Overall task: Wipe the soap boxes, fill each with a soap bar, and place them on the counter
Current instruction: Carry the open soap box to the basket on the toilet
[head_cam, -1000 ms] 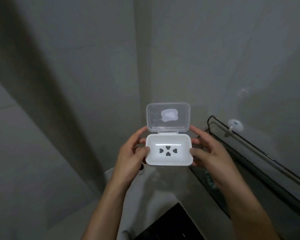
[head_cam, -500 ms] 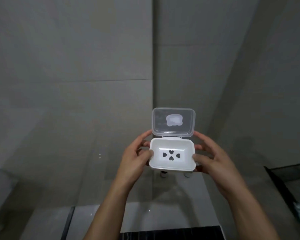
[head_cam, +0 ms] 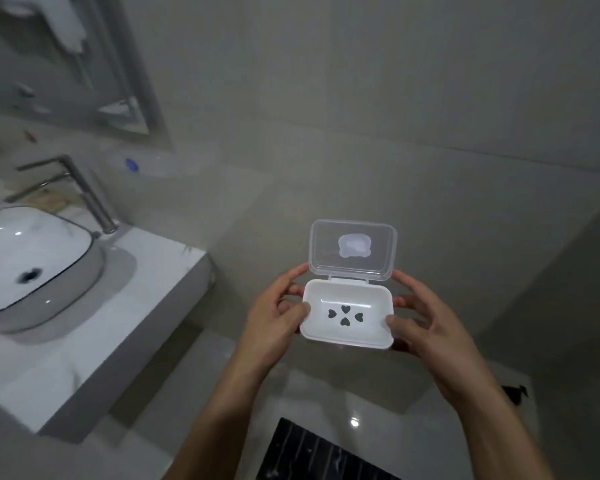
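Grey tiled walls (head_cam: 361, 98) fill the far side; a mirror (head_cam: 66, 64) hangs at far left; below it a white bench (head_cam: 118, 327) runs along the left, carrying a white basin (head_cam: 25, 258) with a dark rim and a metal tap (head_cam: 84, 192) just behind it; a dark ribbed mat (head_cam: 312, 452) lies on the pale floor at the near edge; right of centre, well apart from the bench, the soap box (head_cam: 349, 313) is held in the air, its clear lid (head_cam: 352, 249) standing open on the far hinge, four heart-shaped holes in its bare white tray; the left hand (head_cam: 274, 317) grips its left end with thumb on the rim, and the right hand (head_cam: 426, 323) grips its right end likewise.
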`<action>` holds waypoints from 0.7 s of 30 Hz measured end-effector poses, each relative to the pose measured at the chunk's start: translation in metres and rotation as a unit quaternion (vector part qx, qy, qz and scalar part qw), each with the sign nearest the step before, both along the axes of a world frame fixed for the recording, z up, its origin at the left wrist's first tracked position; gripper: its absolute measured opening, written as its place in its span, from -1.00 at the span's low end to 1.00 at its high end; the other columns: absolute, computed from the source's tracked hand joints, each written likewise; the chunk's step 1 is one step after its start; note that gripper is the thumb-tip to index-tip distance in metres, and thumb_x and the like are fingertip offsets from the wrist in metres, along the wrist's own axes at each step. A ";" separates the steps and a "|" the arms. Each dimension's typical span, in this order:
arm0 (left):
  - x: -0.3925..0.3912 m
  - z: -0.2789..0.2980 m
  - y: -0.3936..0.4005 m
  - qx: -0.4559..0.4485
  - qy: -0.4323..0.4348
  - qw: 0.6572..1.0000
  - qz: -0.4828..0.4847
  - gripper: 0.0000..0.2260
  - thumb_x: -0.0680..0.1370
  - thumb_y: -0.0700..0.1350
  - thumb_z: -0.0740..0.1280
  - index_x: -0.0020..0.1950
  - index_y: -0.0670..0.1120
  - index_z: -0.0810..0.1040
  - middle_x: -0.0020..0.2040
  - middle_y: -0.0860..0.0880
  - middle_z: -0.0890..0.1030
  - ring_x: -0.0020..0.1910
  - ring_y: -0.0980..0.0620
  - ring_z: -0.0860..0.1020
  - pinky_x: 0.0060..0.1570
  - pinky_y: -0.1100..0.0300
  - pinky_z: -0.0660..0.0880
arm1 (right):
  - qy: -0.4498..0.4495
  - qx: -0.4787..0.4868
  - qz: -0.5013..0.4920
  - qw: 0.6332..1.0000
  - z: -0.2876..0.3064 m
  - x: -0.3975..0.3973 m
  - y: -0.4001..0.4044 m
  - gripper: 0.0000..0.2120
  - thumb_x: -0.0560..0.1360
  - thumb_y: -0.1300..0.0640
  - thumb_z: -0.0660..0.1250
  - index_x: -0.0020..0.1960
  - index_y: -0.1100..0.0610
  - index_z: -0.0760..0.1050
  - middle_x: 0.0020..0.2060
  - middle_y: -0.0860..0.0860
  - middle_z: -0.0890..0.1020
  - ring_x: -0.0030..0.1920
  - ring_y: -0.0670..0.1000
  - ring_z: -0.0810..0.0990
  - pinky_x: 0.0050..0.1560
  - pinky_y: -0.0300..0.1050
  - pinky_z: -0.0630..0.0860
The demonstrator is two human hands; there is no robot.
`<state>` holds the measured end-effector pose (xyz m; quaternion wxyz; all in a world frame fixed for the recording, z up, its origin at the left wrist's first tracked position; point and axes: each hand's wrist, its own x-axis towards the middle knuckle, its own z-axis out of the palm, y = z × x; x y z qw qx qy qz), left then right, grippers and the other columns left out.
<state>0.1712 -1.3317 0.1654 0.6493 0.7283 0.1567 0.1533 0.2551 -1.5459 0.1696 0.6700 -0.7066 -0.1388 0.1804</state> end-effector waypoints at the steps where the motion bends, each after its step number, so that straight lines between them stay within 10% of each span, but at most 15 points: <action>1: -0.012 -0.001 0.016 0.003 0.003 1.000 0.016 -0.48 0.51 -0.38 0.28 0.36 0.10 0.53 0.03 -0.10 0.61 -0.20 0.04 0.58 -0.27 0.34 0.53 | 0.000 -0.002 0.018 1.000 -0.002 -0.003 0.019 -0.36 0.50 0.39 0.36 0.32 -0.29 0.50 0.12 0.07 0.62 -0.05 0.16 0.71 -0.17 -0.09 0.65; 21: -0.212 -0.021 0.234 0.050 0.086 0.890 0.444 -0.49 0.51 -0.24 0.31 0.34 0.26 0.48 0.00 0.05 0.62 -0.19 0.00 0.62 -0.20 0.09 0.64 | 0.012 -0.017 0.440 0.898 -0.032 -0.067 0.391 -0.36 0.48 0.40 0.35 0.26 -0.31 0.54 -0.05 -0.05 0.66 -0.12 0.00 0.72 -0.21 -0.06 0.65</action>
